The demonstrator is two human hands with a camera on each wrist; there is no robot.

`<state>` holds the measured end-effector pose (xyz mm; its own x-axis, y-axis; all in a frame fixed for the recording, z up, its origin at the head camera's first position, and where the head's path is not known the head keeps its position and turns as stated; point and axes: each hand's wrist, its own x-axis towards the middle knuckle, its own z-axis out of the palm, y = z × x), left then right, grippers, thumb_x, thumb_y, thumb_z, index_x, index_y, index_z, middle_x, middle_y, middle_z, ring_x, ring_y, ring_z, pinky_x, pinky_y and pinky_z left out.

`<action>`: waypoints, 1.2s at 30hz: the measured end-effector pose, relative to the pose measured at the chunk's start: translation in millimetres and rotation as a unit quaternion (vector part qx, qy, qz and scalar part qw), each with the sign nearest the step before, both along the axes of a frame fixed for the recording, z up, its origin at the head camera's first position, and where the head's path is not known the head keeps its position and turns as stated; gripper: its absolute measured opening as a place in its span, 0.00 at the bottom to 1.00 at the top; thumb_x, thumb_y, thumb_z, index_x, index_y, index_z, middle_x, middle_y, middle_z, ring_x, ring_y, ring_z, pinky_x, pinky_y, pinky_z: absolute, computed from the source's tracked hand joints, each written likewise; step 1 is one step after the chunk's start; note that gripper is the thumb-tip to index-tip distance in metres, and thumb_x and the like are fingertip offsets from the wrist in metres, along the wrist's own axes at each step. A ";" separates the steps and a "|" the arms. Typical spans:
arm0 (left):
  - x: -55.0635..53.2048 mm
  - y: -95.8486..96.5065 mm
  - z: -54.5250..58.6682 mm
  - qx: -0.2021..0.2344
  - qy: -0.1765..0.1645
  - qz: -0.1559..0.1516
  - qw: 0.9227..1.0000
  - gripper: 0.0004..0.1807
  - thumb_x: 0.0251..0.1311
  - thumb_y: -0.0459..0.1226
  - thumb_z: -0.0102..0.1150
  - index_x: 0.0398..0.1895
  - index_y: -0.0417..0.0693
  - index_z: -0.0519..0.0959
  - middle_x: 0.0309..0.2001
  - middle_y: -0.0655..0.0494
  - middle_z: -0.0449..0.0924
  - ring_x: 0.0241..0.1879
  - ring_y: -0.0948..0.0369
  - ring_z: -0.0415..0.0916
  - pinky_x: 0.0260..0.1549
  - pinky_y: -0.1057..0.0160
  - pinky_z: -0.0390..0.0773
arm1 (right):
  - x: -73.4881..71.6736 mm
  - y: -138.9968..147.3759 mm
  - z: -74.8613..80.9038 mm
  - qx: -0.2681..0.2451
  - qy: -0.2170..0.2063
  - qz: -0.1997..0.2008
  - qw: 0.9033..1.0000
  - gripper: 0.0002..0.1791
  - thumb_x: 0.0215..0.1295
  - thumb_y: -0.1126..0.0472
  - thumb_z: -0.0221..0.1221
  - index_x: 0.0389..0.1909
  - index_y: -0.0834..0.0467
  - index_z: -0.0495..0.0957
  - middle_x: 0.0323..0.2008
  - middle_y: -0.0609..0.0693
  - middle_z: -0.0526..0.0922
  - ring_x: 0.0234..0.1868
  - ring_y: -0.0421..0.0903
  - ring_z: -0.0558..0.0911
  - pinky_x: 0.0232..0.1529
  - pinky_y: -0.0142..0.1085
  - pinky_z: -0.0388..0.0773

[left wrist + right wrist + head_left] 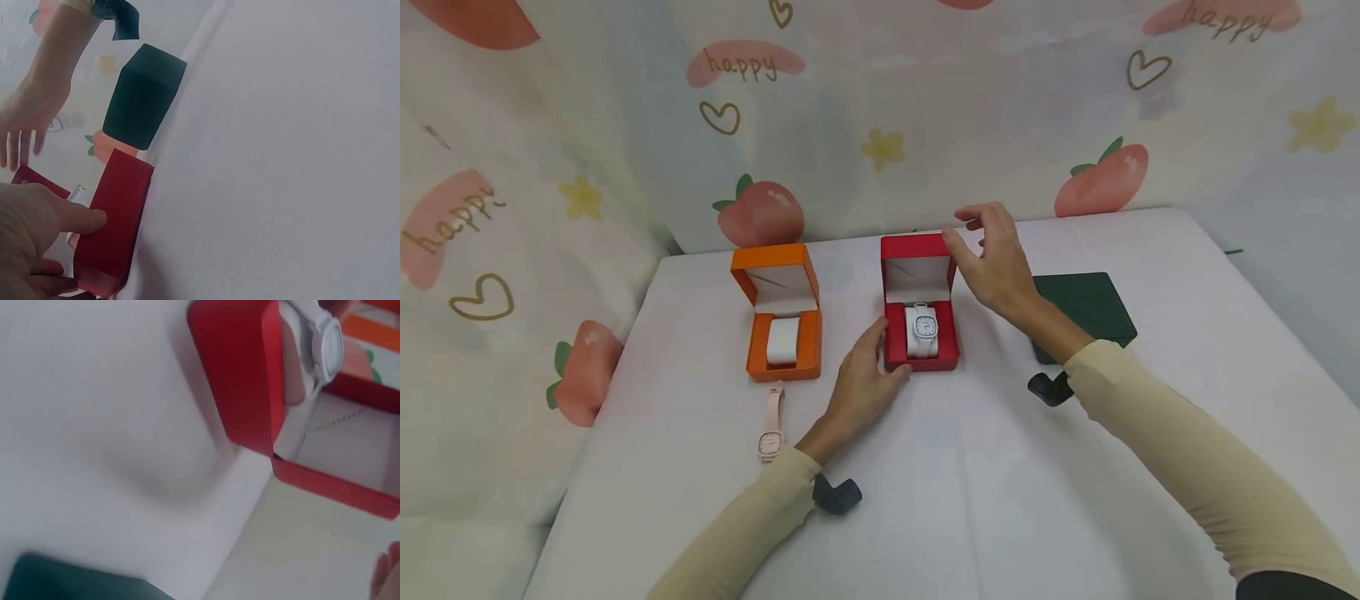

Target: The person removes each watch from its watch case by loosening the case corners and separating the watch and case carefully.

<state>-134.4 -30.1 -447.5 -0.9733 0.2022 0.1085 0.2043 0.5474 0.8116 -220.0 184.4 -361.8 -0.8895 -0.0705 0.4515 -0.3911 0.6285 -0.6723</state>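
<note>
- The red box (949, 337) stands open on the table (940, 483); inside its base, the white watch (925, 327) is strapped around a white cushion (912, 335).
- The left hand (859, 383) grips the near left corner of the red box, thumb on the front wall, fingers along the side.
- The right hand (1000, 262) is raised by the right corner of the lid (917, 245), its thumb and fingers apart, gripping nothing.
- If the lid is swung down without care, it might pinch the left fingers, as they lie close to the rim.
- The watch face sits high on the cushion, so a cushion not fully seated could make the lid knock against it.
- A push on the lid with a slack left grip could slide the box across the cloth.
- The pink watch (771, 444) lies near the left forearm; a sweeping sleeve could drag it.
- Only the head view shows the pink watch and the bare cushion in the orange box (811, 350).
- The left wrist view shows the thumb pressing the front wall, but mostly hides the white watch.
- The right wrist view shows the white watch rising above the side wall.
</note>
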 end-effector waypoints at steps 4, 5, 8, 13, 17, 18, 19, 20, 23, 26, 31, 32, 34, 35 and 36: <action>0.1 -0.6 1.0 -0.028 0.029 0.001 0.999 0.43 0.62 0.36 0.70 0.77 0.40 0.60 0.75 0.48 0.62 0.73 0.53 0.59 0.69 0.51 0.63 | 14.8 -1.2 -4.0 -0.013 0.071 0.012 0.997 0.17 0.72 0.57 0.58 0.55 0.63 0.76 0.50 0.56 0.77 0.50 0.50 0.75 0.46 0.47 0.74; 0.3 -0.8 1.4 -0.031 0.036 0.000 0.999 0.43 0.61 0.36 0.71 0.77 0.40 0.61 0.75 0.48 0.61 0.73 0.53 0.59 0.69 0.51 0.63 | 18.7 -1.4 -5.5 -0.013 0.081 0.027 0.996 0.15 0.72 0.59 0.58 0.53 0.64 0.77 0.47 0.56 0.78 0.47 0.50 0.76 0.44 0.47 0.74; 0.9 -0.9 3.9 -0.043 0.053 -0.007 0.998 0.43 0.62 0.36 0.70 0.77 0.40 0.60 0.76 0.49 0.61 0.74 0.54 0.58 0.69 0.52 0.62 | 30.8 -1.1 -9.7 0.006 0.082 0.081 0.993 0.11 0.69 0.65 0.61 0.49 0.64 0.79 0.41 0.55 0.81 0.41 0.49 0.77 0.40 0.47 0.75; 0.7 0.5 6.9 -0.086 0.065 -0.031 0.994 0.43 0.64 0.38 0.69 0.79 0.41 0.58 0.78 0.50 0.57 0.76 0.53 0.53 0.68 0.52 0.63 | 44.1 -1.2 -19.4 0.066 0.003 0.159 0.985 0.14 0.67 0.66 0.63 0.52 0.62 0.79 0.46 0.54 0.82 0.44 0.50 0.79 0.44 0.49 0.82; -1.2 2.3 6.2 -0.141 0.057 -0.044 0.987 0.42 0.66 0.40 0.66 0.79 0.41 0.57 0.79 0.51 0.54 0.78 0.53 0.48 0.66 0.49 0.66 | 47.8 -1.9 -30.0 0.120 -0.083 0.179 0.973 0.26 0.67 0.61 0.65 0.65 0.62 0.74 0.61 0.57 0.76 0.60 0.55 0.75 0.55 0.53 0.79; -1.6 2.7 5.6 -0.157 0.058 -0.046 0.985 0.42 0.67 0.41 0.66 0.79 0.41 0.57 0.79 0.51 0.53 0.78 0.52 0.47 0.66 0.49 0.66 | 48.0 -2.3 -32.6 0.133 -0.100 0.181 0.969 0.30 0.67 0.60 0.65 0.68 0.62 0.71 0.64 0.58 0.74 0.63 0.55 0.73 0.58 0.54 0.77; -2.1 2.9 4.8 -0.172 0.061 -0.048 0.982 0.41 0.68 0.42 0.65 0.79 0.41 0.58 0.79 0.51 0.53 0.78 0.52 0.46 0.66 0.49 0.66 | 48.2 -2.7 -34.9 0.147 -0.113 0.183 0.966 0.33 0.66 0.58 0.66 0.70 0.62 0.69 0.66 0.59 0.72 0.65 0.56 0.70 0.60 0.54 0.75; -2.2 3.2 4.2 -0.188 0.065 -0.051 0.979 0.40 0.69 0.42 0.64 0.78 0.40 0.59 0.79 0.51 0.53 0.78 0.51 0.45 0.66 0.48 0.66 | 48.3 -3.3 -36.7 0.160 -0.124 0.184 0.962 0.36 0.65 0.57 0.66 0.72 0.63 0.67 0.67 0.60 0.71 0.67 0.57 0.69 0.62 0.55 0.73; -1.9 3.3 2.5 -0.232 0.072 -0.061 0.968 0.38 0.71 0.44 0.61 0.78 0.40 0.60 0.79 0.51 0.52 0.79 0.50 0.43 0.66 0.48 0.66 | 47.0 -5.1 -41.2 0.195 -0.146 0.194 0.950 0.42 0.64 0.53 0.67 0.75 0.64 0.62 0.71 0.62 0.66 0.71 0.59 0.65 0.64 0.56 0.70; -1.3 3.1 1.8 -0.260 0.075 -0.069 0.960 0.37 0.73 0.46 0.58 0.78 0.41 0.59 0.80 0.51 0.50 0.79 0.51 0.42 0.66 0.48 0.66 | 45.6 -5.8 -44.1 0.227 -0.152 0.199 0.941 0.47 0.62 0.50 0.67 0.76 0.65 0.59 0.74 0.62 0.62 0.74 0.60 0.61 0.66 0.55 0.67; -1.8 2.1 2.1 -0.274 0.084 -0.073 0.955 0.37 0.73 0.46 0.57 0.78 0.42 0.59 0.80 0.52 0.50 0.79 0.50 0.43 0.67 0.49 0.65 | 41.4 -7.1 -45.1 0.241 -0.146 0.203 0.938 0.47 0.62 0.52 0.67 0.76 0.68 0.58 0.74 0.64 0.62 0.74 0.62 0.60 0.67 0.56 0.66; -1.8 2.0 2.3 -0.274 0.086 -0.073 0.955 0.36 0.73 0.46 0.58 0.78 0.42 0.59 0.80 0.52 0.50 0.78 0.50 0.44 0.67 0.49 0.65 | 40.4 -7.6 -44.5 0.237 -0.147 0.205 0.938 0.47 0.62 0.53 0.67 0.75 0.69 0.58 0.73 0.65 0.63 0.73 0.62 0.61 0.67 0.56 0.66; -1.8 1.7 2.5 -0.273 0.086 -0.073 0.955 0.36 0.73 0.46 0.58 0.78 0.42 0.60 0.79 0.51 0.51 0.78 0.49 0.44 0.67 0.49 0.66 | 38.3 -8.5 -43.6 0.231 -0.151 0.208 0.939 0.46 0.62 0.54 0.68 0.75 0.70 0.58 0.72 0.66 0.64 0.72 0.63 0.62 0.66 0.56 0.67; -1.8 1.6 2.7 -0.272 0.085 -0.072 0.956 0.36 0.73 0.45 0.58 0.78 0.42 0.60 0.79 0.51 0.52 0.78 0.49 0.45 0.66 0.49 0.66 | 37.3 -9.0 -42.9 0.226 -0.154 0.209 0.939 0.46 0.62 0.54 0.68 0.74 0.71 0.58 0.71 0.67 0.65 0.71 0.63 0.63 0.66 0.57 0.67; -1.8 1.5 2.8 -0.271 0.084 -0.072 0.956 0.36 0.73 0.45 0.58 0.78 0.42 0.61 0.79 0.51 0.52 0.78 0.49 0.45 0.66 0.48 0.66 | 36.5 -9.4 -42.0 0.222 -0.159 0.210 0.939 0.47 0.61 0.55 0.69 0.74 0.71 0.58 0.71 0.67 0.65 0.71 0.63 0.63 0.66 0.56 0.68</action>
<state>-136.2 -28.6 -444.8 -0.9091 0.4039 0.1020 0.4119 0.8345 0.3661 -183.5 175.0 -403.8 -0.8263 -0.5631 0.0108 -0.4906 0.7103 -0.5048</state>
